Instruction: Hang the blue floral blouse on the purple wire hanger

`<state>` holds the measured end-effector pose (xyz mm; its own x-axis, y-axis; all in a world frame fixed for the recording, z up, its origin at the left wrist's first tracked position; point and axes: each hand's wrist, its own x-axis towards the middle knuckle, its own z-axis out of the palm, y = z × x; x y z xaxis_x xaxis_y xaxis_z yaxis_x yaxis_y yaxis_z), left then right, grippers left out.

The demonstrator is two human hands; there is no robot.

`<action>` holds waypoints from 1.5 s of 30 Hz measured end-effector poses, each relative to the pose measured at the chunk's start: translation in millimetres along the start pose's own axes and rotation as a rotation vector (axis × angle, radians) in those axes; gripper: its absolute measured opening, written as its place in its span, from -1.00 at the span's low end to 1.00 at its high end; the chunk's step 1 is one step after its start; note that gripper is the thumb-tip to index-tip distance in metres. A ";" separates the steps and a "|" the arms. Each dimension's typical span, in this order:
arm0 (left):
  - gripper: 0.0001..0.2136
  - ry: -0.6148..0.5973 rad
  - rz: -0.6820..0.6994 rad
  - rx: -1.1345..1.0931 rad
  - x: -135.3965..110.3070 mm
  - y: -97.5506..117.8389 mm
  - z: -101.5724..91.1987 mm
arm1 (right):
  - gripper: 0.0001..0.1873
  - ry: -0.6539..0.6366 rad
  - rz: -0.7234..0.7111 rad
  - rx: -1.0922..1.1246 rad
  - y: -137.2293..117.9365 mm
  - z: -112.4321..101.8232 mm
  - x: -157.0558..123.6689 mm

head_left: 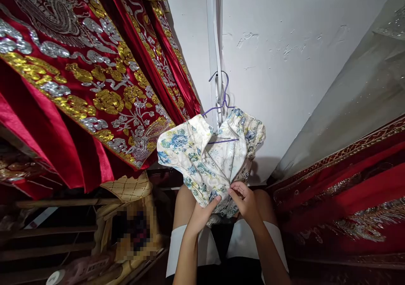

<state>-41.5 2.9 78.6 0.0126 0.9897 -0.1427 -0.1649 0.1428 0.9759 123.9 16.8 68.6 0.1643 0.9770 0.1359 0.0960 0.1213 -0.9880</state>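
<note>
A cream dress with blue flowers (196,160) hangs from a purple wire hanger (225,91), its front open from the collar down to a point near my fingers. My left hand (202,215) grips the cloth at the lower left, thumb on top and fingers hidden behind it. With thumb and fingertips, my right hand (245,200) pinches the front edge where the two sides meet. Whether a fastener sits between those fingertips is too small to tell. The lower part of the dress falls between my knees.
Red robes with gold and silver sequins (110,101) hang at the left. A wooden rack (57,230) and a pinkish bottle (84,270) are below them. A white wall (268,65) stands ahead, with a pale strap (217,36) running down it. More red embroidered cloth (357,200) fills the right.
</note>
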 end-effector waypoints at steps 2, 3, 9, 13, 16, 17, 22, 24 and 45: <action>-0.34 0.007 -0.023 0.012 -2.2 1.7 -0.2 | -0.55 -0.040 0.015 0.013 -0.3 0.8 0.2; -0.33 0.014 -0.032 0.015 -3.1 2.2 -1.2 | -0.54 -0.062 0.023 0.019 -0.2 1.6 0.3; -0.28 0.080 -0.033 -0.027 -5.0 -0.3 -11.2 | -0.42 -0.036 0.064 0.069 4.9 9.6 1.4; -0.30 0.111 -0.050 -0.069 -5.9 -6.3 -12.7 | -0.43 -0.006 0.074 0.047 8.9 9.9 0.4; -0.33 0.107 -0.062 -0.105 -5.9 -10.4 -11.4 | -0.50 0.015 0.071 0.021 9.5 5.0 -0.2; -0.34 0.102 -0.064 -0.113 -5.5 -11.4 -11.0 | -0.53 0.003 0.067 0.013 9.0 2.7 -0.2; -0.31 0.086 -0.076 -0.148 -2.3 -13.8 -9.7 | -0.63 -0.014 0.003 -0.012 4.5 -6.2 -1.1; -0.30 0.096 -0.058 -0.156 -0.5 -14.9 -9.8 | -0.65 -0.012 -0.032 -0.026 3.6 -7.9 -2.7; -0.75 0.449 0.485 0.193 -10.9 -22.9 41.6 | -0.63 -0.138 -0.015 0.061 -3.6 -5.8 -8.3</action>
<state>3.1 -10.8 64.7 -0.4351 0.8477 0.3035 0.1302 -0.2743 0.9528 127.9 7.2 71.4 0.0259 0.9894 0.1431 0.0369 0.1421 -0.9892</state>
